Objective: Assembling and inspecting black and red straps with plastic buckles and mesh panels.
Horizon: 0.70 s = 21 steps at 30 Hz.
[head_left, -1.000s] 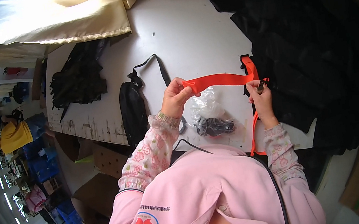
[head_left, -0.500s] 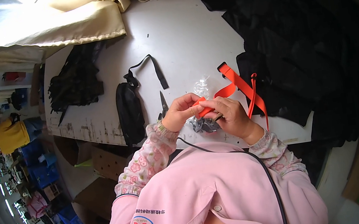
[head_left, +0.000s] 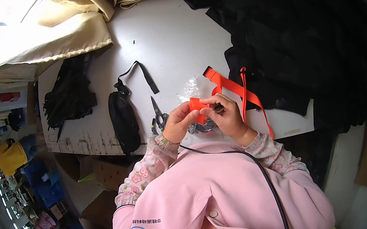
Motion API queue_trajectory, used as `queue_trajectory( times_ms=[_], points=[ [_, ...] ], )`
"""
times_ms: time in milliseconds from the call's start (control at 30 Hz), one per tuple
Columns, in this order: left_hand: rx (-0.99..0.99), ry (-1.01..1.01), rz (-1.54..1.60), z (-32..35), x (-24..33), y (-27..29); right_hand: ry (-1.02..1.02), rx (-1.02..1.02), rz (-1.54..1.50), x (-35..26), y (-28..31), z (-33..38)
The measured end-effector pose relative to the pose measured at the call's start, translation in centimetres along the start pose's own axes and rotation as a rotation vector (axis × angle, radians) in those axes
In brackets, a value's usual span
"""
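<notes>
Between my two hands is a folded end of orange webbing strap (head_left: 197, 104), held above the near edge of the table. My left hand (head_left: 178, 124) pinches its left side. My right hand (head_left: 228, 116) grips the right side, with a small dark piece showing among its fingers that I cannot make out. The rest of the strap runs right over black fabric, with a black buckle (head_left: 208, 71) on one part. A clear plastic bag (head_left: 189, 90) lies just beyond my hands, and dark items beneath them are partly hidden. Black-handled scissors (head_left: 158, 113) rest beside my left hand.
A black pouch (head_left: 124, 123) with a strap lies left on the white table (head_left: 167, 36). Black fabric is heaped far left (head_left: 69, 93) and across the right side (head_left: 277, 43). A beige curtain (head_left: 63, 40) hangs over the far left edge. A person in yellow (head_left: 11, 157) is in the background.
The orange strap end has been turned so its flat face shows between my fingers. Both hands stay on it. The whole view has shifted slightly, with table things appearing further left.
</notes>
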<state>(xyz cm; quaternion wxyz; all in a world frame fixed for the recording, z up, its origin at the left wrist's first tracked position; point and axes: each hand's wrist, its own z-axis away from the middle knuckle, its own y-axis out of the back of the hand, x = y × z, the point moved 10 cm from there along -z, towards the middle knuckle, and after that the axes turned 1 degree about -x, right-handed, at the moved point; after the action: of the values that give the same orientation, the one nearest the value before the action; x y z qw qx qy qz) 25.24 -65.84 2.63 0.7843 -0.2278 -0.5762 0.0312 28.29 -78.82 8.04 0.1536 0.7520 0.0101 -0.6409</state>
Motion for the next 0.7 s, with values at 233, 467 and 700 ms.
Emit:
queue_trajectory(
  times_ms=[233,467,700],
  points=[
    [0.2,-0.142,0.15,-0.3,3.8,4.5,-0.319,0.337,0.386,14.4,11.5,2.0],
    [0.311,-0.204,0.18,-0.3,5.2,5.8,-0.486,0.12,0.726,19.3,10.0,1.2],
    [0.693,-0.51,0.029,4.1,14.3,15.7,-0.404,0.333,-0.137,10.5,19.0,-1.4]
  ],
)
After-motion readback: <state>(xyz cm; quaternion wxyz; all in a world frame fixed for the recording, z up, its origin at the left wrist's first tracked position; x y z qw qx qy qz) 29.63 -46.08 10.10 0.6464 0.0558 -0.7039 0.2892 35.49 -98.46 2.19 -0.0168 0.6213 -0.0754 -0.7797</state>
